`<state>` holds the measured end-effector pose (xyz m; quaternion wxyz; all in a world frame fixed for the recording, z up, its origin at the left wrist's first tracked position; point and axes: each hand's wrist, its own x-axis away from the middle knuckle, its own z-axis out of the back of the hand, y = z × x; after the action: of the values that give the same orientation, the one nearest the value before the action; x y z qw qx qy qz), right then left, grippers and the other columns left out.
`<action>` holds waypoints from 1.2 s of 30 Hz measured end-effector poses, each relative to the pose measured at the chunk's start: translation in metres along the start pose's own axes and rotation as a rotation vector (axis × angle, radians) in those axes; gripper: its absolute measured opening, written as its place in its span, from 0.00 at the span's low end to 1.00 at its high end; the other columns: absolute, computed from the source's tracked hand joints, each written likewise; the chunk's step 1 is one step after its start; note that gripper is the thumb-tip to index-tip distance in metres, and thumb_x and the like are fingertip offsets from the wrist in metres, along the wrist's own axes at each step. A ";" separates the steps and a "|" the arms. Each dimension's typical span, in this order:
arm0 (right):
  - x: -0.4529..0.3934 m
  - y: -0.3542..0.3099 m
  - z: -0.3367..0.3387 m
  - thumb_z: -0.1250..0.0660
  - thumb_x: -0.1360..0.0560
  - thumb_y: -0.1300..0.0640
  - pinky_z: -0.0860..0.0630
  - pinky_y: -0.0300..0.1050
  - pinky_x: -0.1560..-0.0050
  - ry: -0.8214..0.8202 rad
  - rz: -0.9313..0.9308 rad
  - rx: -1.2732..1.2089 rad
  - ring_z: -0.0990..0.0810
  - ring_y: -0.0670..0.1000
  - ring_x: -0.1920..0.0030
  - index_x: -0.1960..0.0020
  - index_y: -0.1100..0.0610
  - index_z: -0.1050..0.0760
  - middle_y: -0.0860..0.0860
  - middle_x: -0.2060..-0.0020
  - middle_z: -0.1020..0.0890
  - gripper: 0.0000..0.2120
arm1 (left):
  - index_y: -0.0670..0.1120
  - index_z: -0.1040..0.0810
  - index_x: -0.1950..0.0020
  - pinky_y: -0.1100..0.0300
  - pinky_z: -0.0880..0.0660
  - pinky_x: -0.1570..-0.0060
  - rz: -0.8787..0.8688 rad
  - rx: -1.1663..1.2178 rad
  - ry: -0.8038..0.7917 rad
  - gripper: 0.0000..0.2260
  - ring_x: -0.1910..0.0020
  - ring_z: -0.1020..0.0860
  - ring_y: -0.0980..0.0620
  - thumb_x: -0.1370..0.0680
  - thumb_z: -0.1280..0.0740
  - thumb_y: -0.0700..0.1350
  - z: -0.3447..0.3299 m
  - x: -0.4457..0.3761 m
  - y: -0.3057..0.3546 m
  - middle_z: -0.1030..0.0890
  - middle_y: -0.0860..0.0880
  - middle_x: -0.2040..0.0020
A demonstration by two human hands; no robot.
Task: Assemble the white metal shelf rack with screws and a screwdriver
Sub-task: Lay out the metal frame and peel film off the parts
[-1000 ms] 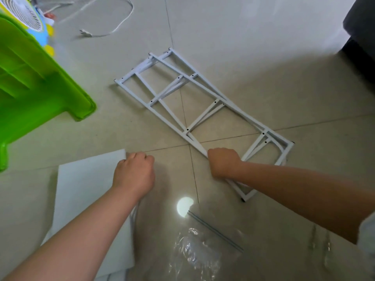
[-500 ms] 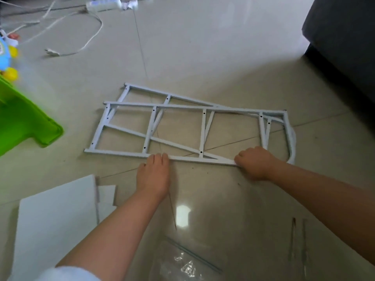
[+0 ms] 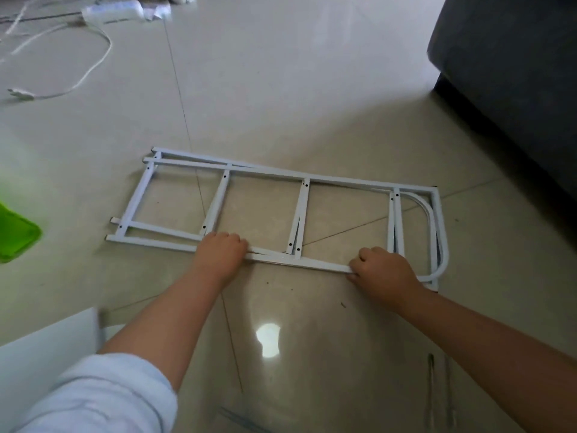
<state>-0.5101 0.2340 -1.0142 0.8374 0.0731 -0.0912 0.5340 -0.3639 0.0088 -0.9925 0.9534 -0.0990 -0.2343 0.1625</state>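
Risk as we see it: left hand (image 3: 221,252) & right hand (image 3: 383,269) both curl round near rail of stacked frames (image 3: 299,210), top frame may slide off w/ uneven lift.

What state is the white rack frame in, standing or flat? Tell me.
Flat. The white rack frame lies on the tiled floor, two ladder-like sides stacked, while the left hand and right hand grip its near rail.
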 end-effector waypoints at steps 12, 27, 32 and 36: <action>-0.036 -0.018 0.025 0.23 0.55 0.59 0.33 0.37 0.70 0.147 0.014 0.136 0.24 0.52 0.71 0.72 0.57 0.24 0.52 0.72 0.23 0.14 | 0.39 0.20 0.59 0.55 0.25 0.70 -0.013 -0.106 0.144 0.09 0.63 0.21 0.43 0.37 0.25 0.32 0.007 -0.010 -0.024 0.21 0.43 0.62; -0.156 -0.083 0.065 0.45 0.23 0.67 0.31 0.47 0.48 -0.019 -0.192 -0.070 0.29 0.57 0.42 0.37 0.62 0.31 0.57 0.40 0.31 0.15 | 0.45 0.32 0.37 0.55 0.34 0.44 0.392 0.105 0.031 0.15 0.36 0.34 0.47 0.23 0.44 0.39 0.008 0.036 -0.055 0.31 0.46 0.38; -0.159 -0.096 0.057 0.44 0.23 0.66 0.30 0.49 0.45 -0.007 -0.271 -0.124 0.30 0.59 0.40 0.34 0.64 0.37 0.60 0.39 0.32 0.18 | 0.44 0.31 0.37 0.54 0.33 0.44 0.461 0.217 0.000 0.14 0.37 0.33 0.45 0.23 0.44 0.40 0.003 0.062 -0.067 0.31 0.45 0.38; -0.138 -0.110 0.053 0.45 0.23 0.63 0.32 0.52 0.41 -0.019 -0.224 0.001 0.31 0.61 0.38 0.33 0.63 0.38 0.61 0.36 0.34 0.19 | 0.43 0.30 0.38 0.54 0.33 0.43 0.541 0.323 -0.023 0.14 0.36 0.33 0.45 0.23 0.44 0.39 -0.014 0.105 -0.077 0.30 0.44 0.38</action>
<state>-0.4710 0.0547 -0.9972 0.8910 0.0881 -0.0902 0.4362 -0.2489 -0.0268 -0.9410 0.8762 -0.0033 -0.1812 0.4465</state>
